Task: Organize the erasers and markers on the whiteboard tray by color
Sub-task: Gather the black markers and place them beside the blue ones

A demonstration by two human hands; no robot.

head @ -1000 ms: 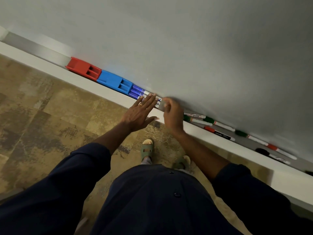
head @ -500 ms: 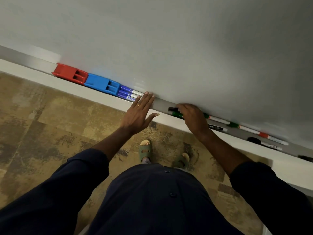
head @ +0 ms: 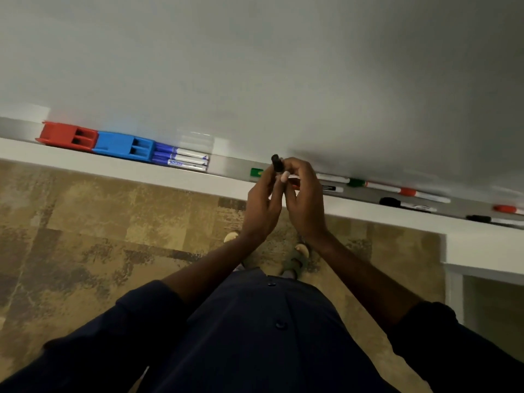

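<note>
My left hand and my right hand meet in front of the whiteboard tray, both closed around a black-capped marker held upright above the tray. At the tray's left end a red eraser touches a blue eraser, with three blue markers lying next to it. A green marker cap peeks out just left of my hands. Right of my hands lie green, red and black markers, mixed together.
The whiteboard fills the upper view. A white ledge runs under the tray. Below it lies brown patterned carpet, with my sandalled feet near the wall. More red and black markers lie at the far right.
My right hand lifted a black-capped marker off the tray. My left hand left the blue markers and moved right to join it, so both now hold the marker.
</note>
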